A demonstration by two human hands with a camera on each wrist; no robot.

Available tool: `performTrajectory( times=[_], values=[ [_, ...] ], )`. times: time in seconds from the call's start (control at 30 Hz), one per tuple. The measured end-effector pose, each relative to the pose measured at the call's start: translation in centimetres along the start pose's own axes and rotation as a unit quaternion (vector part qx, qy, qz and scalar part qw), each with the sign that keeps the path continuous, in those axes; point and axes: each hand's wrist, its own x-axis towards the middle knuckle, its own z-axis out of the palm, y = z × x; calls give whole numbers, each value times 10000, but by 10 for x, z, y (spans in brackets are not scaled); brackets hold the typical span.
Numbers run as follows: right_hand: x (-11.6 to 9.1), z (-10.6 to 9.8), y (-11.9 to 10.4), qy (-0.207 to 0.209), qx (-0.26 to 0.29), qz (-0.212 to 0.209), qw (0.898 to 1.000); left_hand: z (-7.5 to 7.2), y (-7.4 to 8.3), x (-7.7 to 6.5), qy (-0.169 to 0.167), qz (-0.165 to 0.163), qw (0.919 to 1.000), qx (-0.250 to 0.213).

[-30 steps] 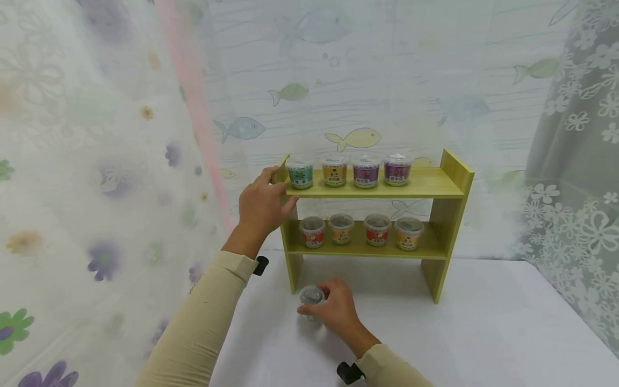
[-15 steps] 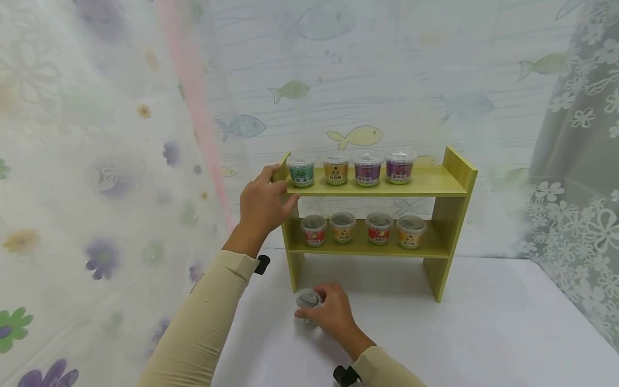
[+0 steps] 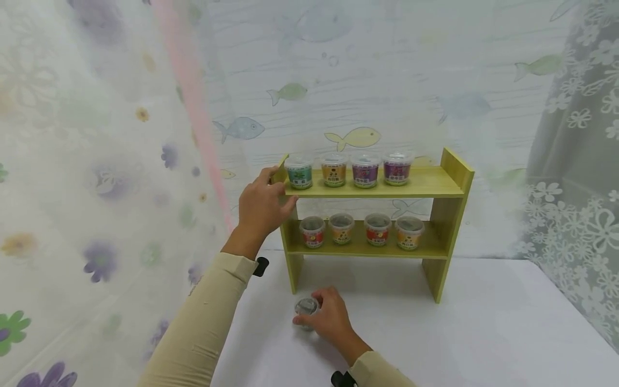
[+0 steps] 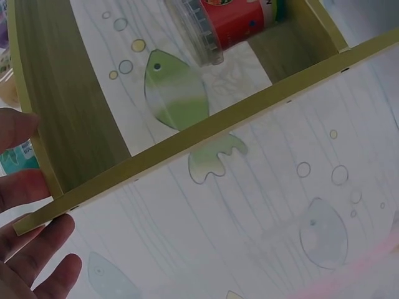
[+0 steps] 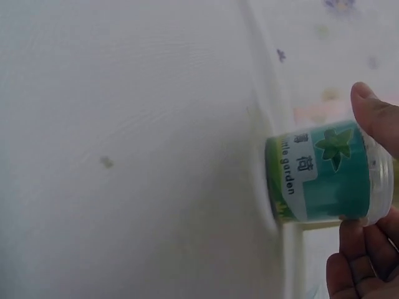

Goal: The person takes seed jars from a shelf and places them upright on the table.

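"How are the hands placed?"

"Right hand [image 3: 331,318] pinching a teal-labelled cup [image 5: 321,174]; left hand [image 3: 263,207] gripping the left side of the shelf [image 3: 435,180]."

"And where's that cup?"

"Over the counter [image 3: 493,312], in front of the shelf. Four cups [image 3: 365,173] stand up top, four more [image 3: 377,232] below."

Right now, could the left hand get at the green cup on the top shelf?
Probably yes: the left hand is right beside the green cup, with no other cup between them. It grips the shelf's end board, so it would likely have to let go first.
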Motion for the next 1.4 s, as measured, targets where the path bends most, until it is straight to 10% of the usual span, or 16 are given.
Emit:
performTrajectory(
  times=[1.4],
  values=[
    [-3, 3, 9, -38, 225, -15, 9997, 5, -2, -3, 186, -101, 9990, -393]
  ],
)
